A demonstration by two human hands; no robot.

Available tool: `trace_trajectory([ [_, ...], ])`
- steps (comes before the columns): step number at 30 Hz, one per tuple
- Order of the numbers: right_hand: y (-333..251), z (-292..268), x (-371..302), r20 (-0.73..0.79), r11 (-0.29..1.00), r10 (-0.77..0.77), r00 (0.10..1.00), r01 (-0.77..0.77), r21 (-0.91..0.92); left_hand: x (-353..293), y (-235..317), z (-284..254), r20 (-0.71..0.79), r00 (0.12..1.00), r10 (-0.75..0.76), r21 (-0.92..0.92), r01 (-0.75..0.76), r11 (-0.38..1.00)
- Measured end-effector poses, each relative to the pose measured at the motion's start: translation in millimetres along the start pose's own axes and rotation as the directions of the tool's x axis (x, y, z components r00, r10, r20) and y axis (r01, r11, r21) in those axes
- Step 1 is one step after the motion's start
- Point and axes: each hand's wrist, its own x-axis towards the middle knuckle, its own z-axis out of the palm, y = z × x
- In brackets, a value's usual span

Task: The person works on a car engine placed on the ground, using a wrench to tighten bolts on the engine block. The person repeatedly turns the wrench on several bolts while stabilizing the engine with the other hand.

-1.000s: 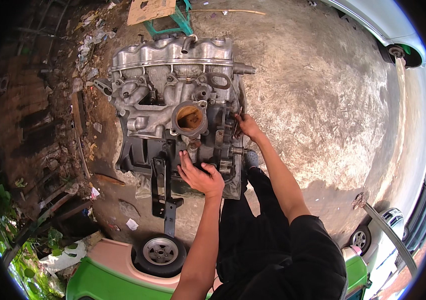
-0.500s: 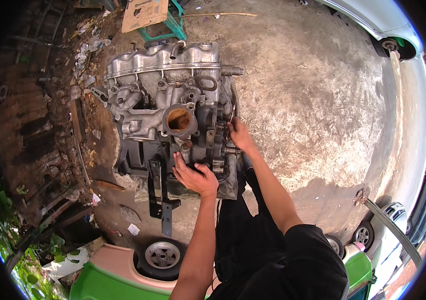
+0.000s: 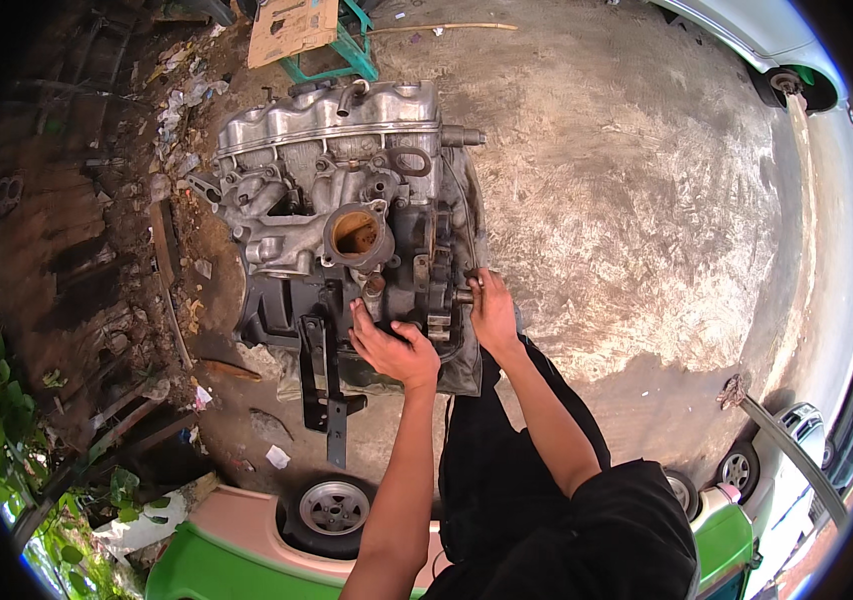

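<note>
An engine with a silvery ribbed valve cover stands in front of me. Its intake manifold ends in a round opening with a rust-brown inside. My left hand lies against the lower side of the block, fingers stretched and thumb apart, holding nothing. Just left of it, a black slotted bracket sticks out from the block toward me. My right hand is at the engine's right end, beside a short metal shaft. Its fingers are bent together in a pinch; whatever they hold is too small to make out.
A green stool with cardboard on top stands beyond the engine. Rubble and scrap wood lie to the left. A green and pink car is close by at the near side, and a pale car is at the far right.
My right hand has moved down along the engine's right end, toward me, to the short shaft. My left hand has stayed on the block. The view has shifted slightly.
</note>
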Motion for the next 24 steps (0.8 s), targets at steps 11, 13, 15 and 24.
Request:
trace_trajectory([
  [11, 53, -10, 58, 0.269, 0.563, 0.486, 0.832, -0.533, 0.631, -3, -2, 0, 0.044, 0.999, -0.029, 0.019, 0.028, 0.999],
  [13, 57, -3, 71, 0.352, 0.539, 0.49, 0.798, -0.594, 0.597, -3, -1, 0, 0.046, 0.999, -0.028, 0.023, 0.027, 0.999],
  [15, 59, 5, 83, 0.376, 0.557, 0.501, 0.78, -0.623, 0.55, -3, -1, 0, 0.048, 0.999, -0.024, 0.025, 0.023, 0.999],
  [24, 69, 18, 104, 0.554, 0.512, 0.499, 0.666, -0.742, 0.432, -3, -3, 0, 0.042, 0.999, -0.007, 0.007, 0.006, 1.0],
])
